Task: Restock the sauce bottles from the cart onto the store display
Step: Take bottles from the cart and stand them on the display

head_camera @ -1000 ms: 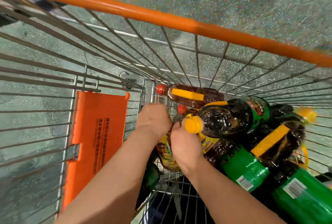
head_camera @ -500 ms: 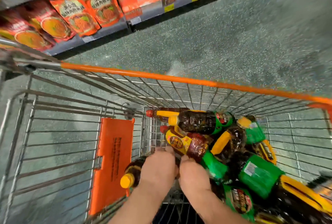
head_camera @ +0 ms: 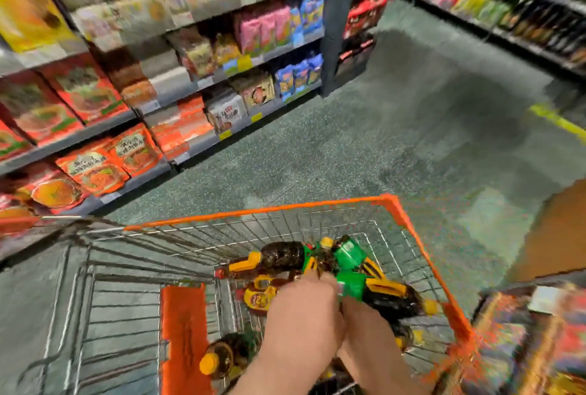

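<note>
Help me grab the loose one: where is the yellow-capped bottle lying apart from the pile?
In the head view, the yellow-capped bottle lies low in the cart, just right of the orange flap and left of the left hand's forearm.

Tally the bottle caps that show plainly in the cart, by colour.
Yellow caps: 3
Red caps: 1
Total: 4
Blur and the hands may hide more.
</note>
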Available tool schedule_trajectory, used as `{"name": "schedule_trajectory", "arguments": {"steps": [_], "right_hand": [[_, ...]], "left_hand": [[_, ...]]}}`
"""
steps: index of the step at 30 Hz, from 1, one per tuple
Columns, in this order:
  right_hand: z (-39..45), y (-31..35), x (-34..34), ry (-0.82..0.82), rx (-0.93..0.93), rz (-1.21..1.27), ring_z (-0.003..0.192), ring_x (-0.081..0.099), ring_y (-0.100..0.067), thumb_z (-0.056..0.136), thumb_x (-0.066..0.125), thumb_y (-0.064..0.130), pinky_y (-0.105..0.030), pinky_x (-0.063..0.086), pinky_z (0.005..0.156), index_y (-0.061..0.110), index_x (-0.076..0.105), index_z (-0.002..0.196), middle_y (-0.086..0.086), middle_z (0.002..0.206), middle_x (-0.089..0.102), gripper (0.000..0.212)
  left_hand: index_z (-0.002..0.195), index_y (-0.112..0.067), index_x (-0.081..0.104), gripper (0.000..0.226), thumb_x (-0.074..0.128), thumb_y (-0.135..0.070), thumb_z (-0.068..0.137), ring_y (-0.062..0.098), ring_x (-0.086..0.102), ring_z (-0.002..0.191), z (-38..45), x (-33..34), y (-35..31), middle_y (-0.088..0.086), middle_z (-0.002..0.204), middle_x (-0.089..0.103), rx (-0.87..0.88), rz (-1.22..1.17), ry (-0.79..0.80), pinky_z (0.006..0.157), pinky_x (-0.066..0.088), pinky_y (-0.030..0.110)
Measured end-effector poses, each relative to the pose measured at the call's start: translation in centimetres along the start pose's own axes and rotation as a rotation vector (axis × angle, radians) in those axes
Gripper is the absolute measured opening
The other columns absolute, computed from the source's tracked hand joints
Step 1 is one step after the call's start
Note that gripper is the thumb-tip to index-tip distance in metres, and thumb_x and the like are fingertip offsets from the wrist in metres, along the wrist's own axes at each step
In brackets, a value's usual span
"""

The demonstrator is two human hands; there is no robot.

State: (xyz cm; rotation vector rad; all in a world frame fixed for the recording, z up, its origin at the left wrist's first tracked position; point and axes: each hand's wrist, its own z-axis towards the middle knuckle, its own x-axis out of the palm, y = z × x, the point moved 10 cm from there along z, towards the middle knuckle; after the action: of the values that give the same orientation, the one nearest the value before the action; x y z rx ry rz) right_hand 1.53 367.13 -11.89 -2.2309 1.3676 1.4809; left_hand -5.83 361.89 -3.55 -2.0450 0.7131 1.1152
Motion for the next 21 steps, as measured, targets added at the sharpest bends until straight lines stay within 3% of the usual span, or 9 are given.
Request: {"name": "schedule_trajectory", "arguments": {"steps": [3,5,7,9,12,15,17,19,21], "right_hand": [[-3.4,-2.5,-4.2,-0.176,0.031,-0.016,0.101,0.062,-0.023,0.09,0.039,0.033,-0.035,0.046,0.081,0.022,0.052,0.1,0.0,0.101,0.065,0.02],[-6.1,-4.6,-6.4,-0.313,0.068,0.028,0.082,0.065,-0.024,0.082,0.039,0.033,-0.035,0.05,0.067,0.022,0.051,0.089,0.001,0.083,0.064,0.017],[-9.7,-6.8,-9.3,-0.534,0.086,0.051,0.056,0.062,-0.024,0.074,0.045,0.03,-0.027,0.043,0.048,0.02,0.051,0.073,-0.001,0.061,0.059,0.012],[-13.5,-8.4,-11.6,-0.619,0.141,0.063,0.045,0.057,-0.023,0.066,0.058,0.027,-0.024,0.033,0.039,0.018,0.053,0.067,-0.001,0.051,0.056,0.011],[-19.1,-11.5,-13.8,-0.743,0.247,0.065,0.045,0.054,-0.016,0.06,0.062,0.027,-0.021,0.025,0.042,0.024,0.053,0.064,0.003,0.051,0.055,0.01],[-24.4,-15.2,-13.6,-0.678,0.393,0.096,0.059,0.061,-0.027,0.074,0.045,0.027,-0.028,0.032,0.048,0.021,0.051,0.068,-0.003,0.063,0.06,0.011],[-28.6,-17.6,-13.4,-0.655,0.512,0.174,0.073,0.063,-0.027,0.079,0.051,0.023,-0.032,0.04,0.056,0.015,0.058,0.073,-0.006,0.076,0.065,0.012],[-33.3,-19.7,-12.8,-0.655,0.642,0.38,0.075,0.066,-0.023,0.078,0.056,0.027,-0.035,0.051,0.065,0.018,0.063,0.071,-0.002,0.077,0.069,0.013],[-38.0,-21.7,-11.6,-0.675,0.798,0.469,0.082,0.068,-0.019,0.079,0.059,0.032,-0.034,0.055,0.073,0.021,0.068,0.084,0.0,0.083,0.072,0.015]], "left_hand": [[0.109,-0.018,0.052,0.027,0.049,-0.037,0.091,0.033,0.06,0.105,-1.9,-3.4,-5.1,0.007,0.112,0.055,0.119,0.065,-0.066,0.081,0.048,0.039],[0.106,-0.019,0.052,0.025,0.054,-0.037,0.088,0.031,0.06,0.105,-3.2,-4.9,-8.7,0.005,0.111,0.056,0.226,0.114,-0.104,0.082,0.048,0.039],[0.106,-0.02,0.051,0.026,0.056,-0.038,0.088,0.029,0.06,0.105,-4.7,-6.0,-12.6,0.004,0.11,0.056,0.354,0.16,-0.137,0.083,0.048,0.038],[0.104,-0.021,0.051,0.026,0.055,-0.041,0.088,0.028,0.059,0.105,-6.4,-6.7,-16.7,0.003,0.109,0.056,0.482,0.188,-0.165,0.082,0.047,0.038],[0.103,-0.021,0.051,0.029,0.053,-0.046,0.089,0.028,0.058,0.105,-9.5,-6.9,-22.9,0.002,0.109,0.056,0.677,0.224,-0.173,0.081,0.045,0.036],[0.101,-0.019,0.053,0.037,0.053,-0.054,0.087,0.029,0.059,0.102,-12.8,-5.8,-28.9,0.004,0.105,0.058,0.859,0.27,-0.16,0.081,0.045,0.037],[0.104,-0.018,0.056,0.04,0.053,-0.054,0.086,0.03,0.059,0.104,-15.3,-4.0,-32.8,0.006,0.106,0.059,0.962,0.32,-0.121,0.082,0.046,0.037],[0.107,-0.017,0.057,0.038,0.056,-0.049,0.086,0.031,0.058,0.107,-18.2,-2.2,-36.4,0.007,0.11,0.06,1.058,0.341,-0.057,0.084,0.047,0.037],[0.111,-0.016,0.056,0.036,0.058,-0.042,0.086,0.033,0.057,0.109,-21.4,-0.2,-39.7,0.009,0.113,0.06,1.17,0.359,0.016,0.084,0.047,0.036]]}}
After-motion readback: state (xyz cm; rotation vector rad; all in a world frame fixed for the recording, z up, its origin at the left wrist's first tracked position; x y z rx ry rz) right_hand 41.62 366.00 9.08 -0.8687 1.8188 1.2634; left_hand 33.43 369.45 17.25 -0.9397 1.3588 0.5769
